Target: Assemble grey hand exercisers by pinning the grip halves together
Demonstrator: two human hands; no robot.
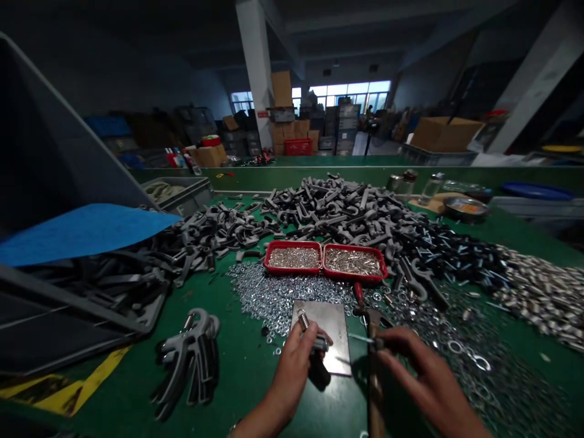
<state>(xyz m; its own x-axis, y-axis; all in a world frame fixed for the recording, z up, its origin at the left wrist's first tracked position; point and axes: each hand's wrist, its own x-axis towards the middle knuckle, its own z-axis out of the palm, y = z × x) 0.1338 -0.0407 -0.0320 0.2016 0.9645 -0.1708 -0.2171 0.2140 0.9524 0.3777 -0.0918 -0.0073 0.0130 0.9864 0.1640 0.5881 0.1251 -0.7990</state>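
Observation:
Near the front edge of a metal plate (341, 331), my left hand (294, 365) is closed on a grey and black part (320, 344) with a coil spring (303, 319) sticking up from it. My right hand (422, 371), to the right of the plate, pinches a thin bolt with a dark end (362, 338) between thumb and fingers; its tip points left toward the part. Below the right hand's fingertips lies a hammer (375, 389) with a wooden handle. Silver washers (269, 298) are spread behind the plate.
Two red trays (293, 271) (356, 277) of small metal pieces stand behind the washers. Grey handle parts (337, 210) are heaped farther back. Several joined parts (194, 359) lie front left, beside a large grey crate (82, 325). Black pieces and pale cylinders (542, 298) cover the right.

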